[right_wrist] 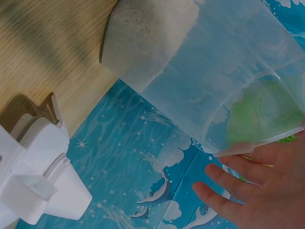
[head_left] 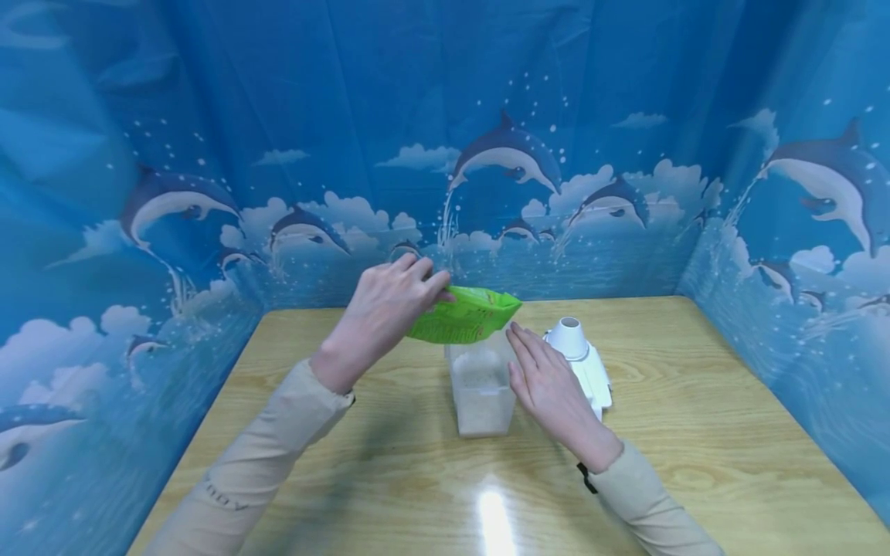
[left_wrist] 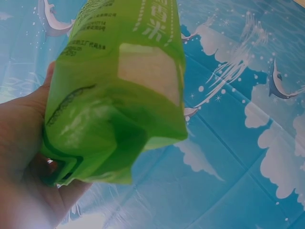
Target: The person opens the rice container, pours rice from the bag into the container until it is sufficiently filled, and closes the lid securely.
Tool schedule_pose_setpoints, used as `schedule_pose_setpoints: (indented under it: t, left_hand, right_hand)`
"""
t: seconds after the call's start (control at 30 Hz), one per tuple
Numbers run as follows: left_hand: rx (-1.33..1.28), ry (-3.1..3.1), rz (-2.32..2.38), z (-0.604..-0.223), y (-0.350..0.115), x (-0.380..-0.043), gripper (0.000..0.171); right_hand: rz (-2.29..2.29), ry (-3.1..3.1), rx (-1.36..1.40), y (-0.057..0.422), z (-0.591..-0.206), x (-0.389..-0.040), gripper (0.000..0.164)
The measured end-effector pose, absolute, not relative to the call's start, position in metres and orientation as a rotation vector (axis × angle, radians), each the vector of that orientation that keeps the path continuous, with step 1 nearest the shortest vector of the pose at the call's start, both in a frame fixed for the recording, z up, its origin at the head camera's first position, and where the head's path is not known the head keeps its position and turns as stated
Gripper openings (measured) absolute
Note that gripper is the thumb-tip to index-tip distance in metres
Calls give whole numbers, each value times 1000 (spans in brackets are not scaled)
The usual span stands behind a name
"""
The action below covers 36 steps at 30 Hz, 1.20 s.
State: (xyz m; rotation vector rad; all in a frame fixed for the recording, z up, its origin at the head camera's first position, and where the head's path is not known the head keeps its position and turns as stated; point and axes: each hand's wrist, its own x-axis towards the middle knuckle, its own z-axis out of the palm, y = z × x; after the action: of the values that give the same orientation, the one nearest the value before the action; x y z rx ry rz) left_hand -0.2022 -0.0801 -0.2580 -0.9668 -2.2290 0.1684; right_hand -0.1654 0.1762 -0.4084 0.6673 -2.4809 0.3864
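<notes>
My left hand (head_left: 392, 305) grips a green bag of rice (head_left: 464, 315) by one end and holds it tilted over a clear plastic container (head_left: 485, 413). In the left wrist view, printed characters and a see-through window with pale contents show on the rice bag (left_wrist: 114, 81). White rice (right_wrist: 147, 36) fills the lower part of the container, seen from the side in the right wrist view. With its fingers fairly straight, my right hand (head_left: 554, 386) lies along the container's right side, fingertips at the rim. The bag's mouth is not plainly visible.
A white plastic part with a cone-shaped spout (head_left: 568, 340) lies on the wooden table (head_left: 667, 432), just right of the container and partly behind my right hand. Blue curtains (head_left: 389, 93) printed with dolphins stand around the table's back and sides.
</notes>
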Motion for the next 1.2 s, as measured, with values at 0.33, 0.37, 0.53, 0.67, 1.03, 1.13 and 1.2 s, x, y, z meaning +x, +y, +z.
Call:
schedule_pose_setpoints:
  t: [0.33, 0.37, 0.53, 0.67, 1.03, 1.13, 1.2]
  left_hand:
    - [-990, -2218, 142, -259, -80, -201, 25]
    - [-994, -2215, 136, -259, -80, -201, 24]
    - [-1011, -2191, 110, -258, -80, -201, 24]
    - [-1022, -2178, 99, -258, -80, -201, 24]
    - [-1040, -2172, 60, -257, -80, -202, 23]
    - [-1041, -2172, 46, -257, -81, -203, 22]
    - [-1045, -2172, 38, -256, -81, -203, 21]
  right_hand:
    - [390, -2518, 659, 175, -408, -165, 54]
    - [390, -2515, 659, 176, -408, -165, 54]
    - [391, -2503, 661, 176, -408, -165, 54]
    - [385, -2497, 658, 176, -408, -165, 53]
    - [372, -2484, 652, 176, -409, -166, 53]
    - [373, -2480, 655, 176, -409, -166, 53]
    - [374, -2476, 657, 176, -409, -166, 53]
